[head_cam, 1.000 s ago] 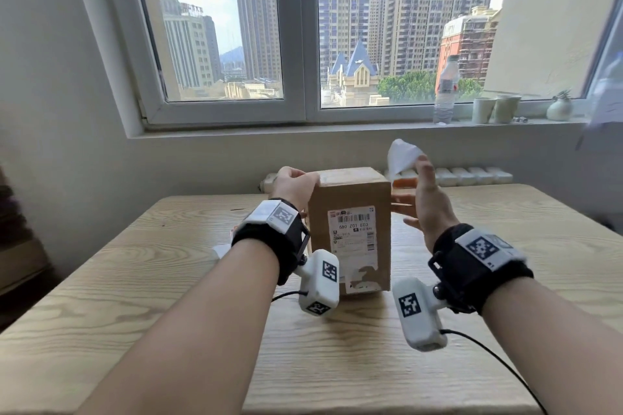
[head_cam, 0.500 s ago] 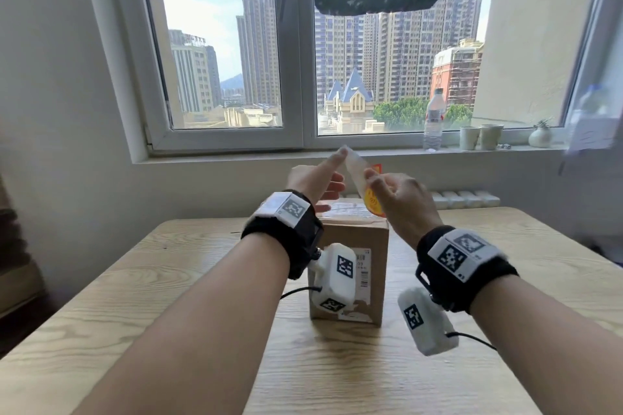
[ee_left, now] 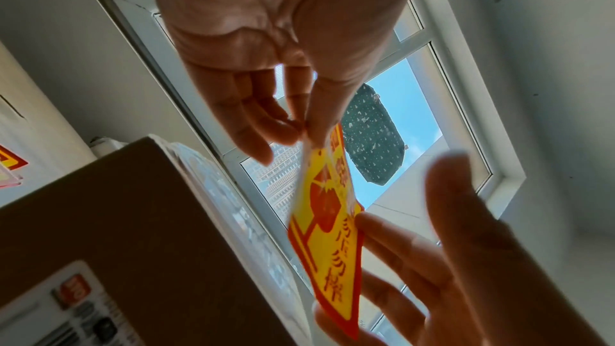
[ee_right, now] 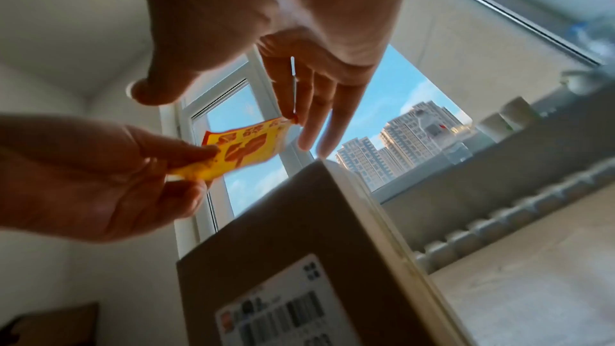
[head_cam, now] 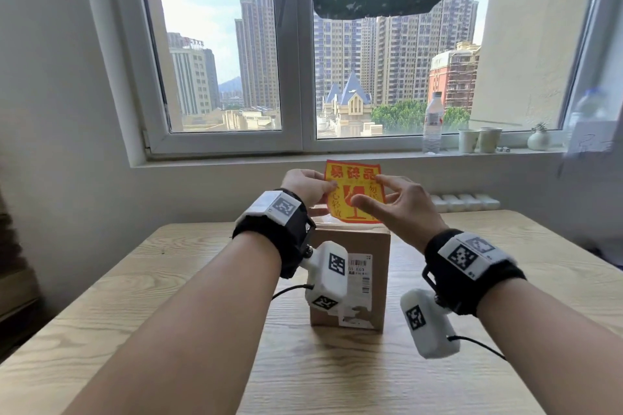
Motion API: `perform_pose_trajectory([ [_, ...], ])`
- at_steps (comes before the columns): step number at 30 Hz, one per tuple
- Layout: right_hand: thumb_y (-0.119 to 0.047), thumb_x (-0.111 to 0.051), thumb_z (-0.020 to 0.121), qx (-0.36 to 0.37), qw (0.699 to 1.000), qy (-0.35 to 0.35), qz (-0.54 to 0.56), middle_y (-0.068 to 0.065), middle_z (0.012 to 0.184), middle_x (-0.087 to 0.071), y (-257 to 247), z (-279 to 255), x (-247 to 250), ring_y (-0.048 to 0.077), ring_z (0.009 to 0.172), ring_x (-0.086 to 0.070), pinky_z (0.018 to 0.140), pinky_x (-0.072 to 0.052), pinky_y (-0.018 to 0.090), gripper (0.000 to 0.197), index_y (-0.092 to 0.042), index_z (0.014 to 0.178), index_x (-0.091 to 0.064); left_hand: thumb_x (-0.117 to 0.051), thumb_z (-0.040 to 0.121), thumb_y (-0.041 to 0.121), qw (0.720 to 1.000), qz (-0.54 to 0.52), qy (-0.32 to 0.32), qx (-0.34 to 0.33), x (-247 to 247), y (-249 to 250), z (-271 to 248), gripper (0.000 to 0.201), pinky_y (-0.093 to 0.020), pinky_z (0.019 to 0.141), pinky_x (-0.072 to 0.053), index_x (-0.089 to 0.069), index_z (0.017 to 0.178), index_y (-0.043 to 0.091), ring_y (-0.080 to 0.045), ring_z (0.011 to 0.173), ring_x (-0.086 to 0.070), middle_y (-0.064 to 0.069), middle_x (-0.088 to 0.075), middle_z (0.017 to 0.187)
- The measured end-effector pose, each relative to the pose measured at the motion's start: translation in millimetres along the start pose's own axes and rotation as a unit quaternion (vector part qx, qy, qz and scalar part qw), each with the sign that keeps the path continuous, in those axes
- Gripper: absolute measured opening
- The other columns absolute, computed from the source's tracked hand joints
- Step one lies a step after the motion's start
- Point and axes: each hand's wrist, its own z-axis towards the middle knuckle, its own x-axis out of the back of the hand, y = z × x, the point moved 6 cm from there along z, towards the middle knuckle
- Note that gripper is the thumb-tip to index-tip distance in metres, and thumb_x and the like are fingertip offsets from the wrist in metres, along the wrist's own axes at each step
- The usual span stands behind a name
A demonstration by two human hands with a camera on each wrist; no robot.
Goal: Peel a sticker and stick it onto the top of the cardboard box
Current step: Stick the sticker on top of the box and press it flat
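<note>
A yellow and red sticker (head_cam: 352,190) hangs upright in the air above the cardboard box (head_cam: 350,276), its printed face toward me. My left hand (head_cam: 325,186) pinches its left edge between thumb and fingers. My right hand (head_cam: 372,193) is beside it with straight, spread fingers; a fingertip (head_cam: 380,178) touches the right edge and the thumb stays apart. The left wrist view shows the sticker (ee_left: 326,233) curved between both hands. In the right wrist view the sticker (ee_right: 246,149) clings by a corner to my right fingers (ee_right: 309,120), over the box (ee_right: 283,220).
The box stands mid-way on a wooden table (head_cam: 168,330), a shipping label on its front. A water bottle (head_cam: 432,123), two paper cups (head_cam: 478,140) and a small vase (head_cam: 538,138) sit on the window sill. A white ribbed radiator (head_cam: 465,202) runs behind the table.
My left hand has left the box top and taken the sticker's left edge. Both hands have risen above the box, and the sticker has turned from edge-on to facing me.
</note>
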Motion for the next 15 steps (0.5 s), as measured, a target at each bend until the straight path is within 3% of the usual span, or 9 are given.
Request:
perform_pose_trajectory([
  [2,-0.07,-0.066,0.061,-0.036,0.998,0.005,0.048,0.002,0.113,-0.065,8.8,6.5,-0.1,0.022,0.09,-0.07,0.083,-0.058,0.043,0.085,-0.015,0.125,-0.062,-0.061,0.091,0.006,1.0,-0.022,0.001,0.0,2.2,0.6,3.3,0.015,-0.019,0.04,-0.054,-0.062,0.106,0.005,-0.013,0.066,-0.063,-0.01,-0.069,0.092],
  [4,-0.028,-0.074,0.077,-0.067,0.993,0.038,0.093,0.007,0.11,-0.07,19.4,15.8,2.1,0.024,0.086,-0.073,0.081,-0.059,0.045,0.028,-0.02,0.104,-0.071,-0.06,0.091,0.003,0.999,-0.043,-0.006,0.006,3.2,0.0,6.3,0.018,-0.023,0.052,-0.057,-0.062,0.108,0.006,-0.018,0.074,-0.067,-0.013,-0.07,0.102],
  [5,-0.013,-0.073,0.078,-0.084,0.989,0.052,0.109,0.009,0.109,-0.07,25.1,20.0,3.3,0.025,0.088,-0.073,0.08,-0.06,0.044,0.017,-0.023,0.091,-0.072,-0.059,0.091,0.0,0.998,-0.056,-0.011,0.01,2.8,-0.9,7.7,0.022,-0.024,0.058,-0.059,-0.061,0.112,0.004,-0.02,0.079,-0.069,-0.014,-0.07,0.103],
  [7,-0.003,-0.072,0.077,-0.108,0.983,0.072,0.13,0.007,0.104,-0.07,32.5,26.6,3.8,0.026,0.089,-0.073,0.078,-0.061,0.044,0.027,-0.029,0.076,-0.068,-0.06,0.088,-0.006,0.997,-0.075,-0.014,0.015,2.3,-2.9,10.6,0.03,-0.025,0.06,-0.06,-0.055,0.117,0.002,-0.022,0.08,-0.069,-0.017,-0.07,0.101],
  [10,-0.004,-0.074,0.076,-0.117,0.978,0.074,0.155,0.008,0.101,-0.071,36.9,32.5,-1.5,0.027,0.09,-0.072,0.078,-0.061,0.044,0.028,-0.031,0.072,-0.067,-0.061,0.086,-0.01,0.998,-0.061,-0.012,0.014,1.4,-7.2,15.5,0.032,-0.027,0.057,-0.061,-0.05,0.113,0.003,-0.023,0.076,-0.068,-0.018,-0.066,0.1],
  [13,-0.004,-0.075,0.074,-0.132,0.973,0.075,0.173,0.011,0.104,-0.07,41.6,33.1,-7.4,0.029,0.092,-0.071,0.08,-0.06,0.045,0.026,-0.029,0.072,-0.069,-0.061,0.084,-0.013,1.0,-0.022,0.01,0.005,5.3,-12.3,23.0,0.019,-0.031,0.067,-0.061,-0.053,0.09,0.003,-0.027,0.082,-0.068,-0.017,-0.064,0.091],
  [15,-0.003,-0.076,0.074,-0.147,0.969,0.078,0.184,0.012,0.098,-0.072,44.8,33.1,-8.9,0.028,0.09,-0.072,0.082,-0.059,0.044,0.023,-0.025,0.071,-0.068,-0.061,0.084,-0.014,0.999,-0.025,0.023,0.001,8.9,-15.7,27.5,0.022,-0.026,0.062,-0.06,-0.054,0.076,0.005,-0.023,0.075,-0.067,-0.014,-0.064,0.084],
])
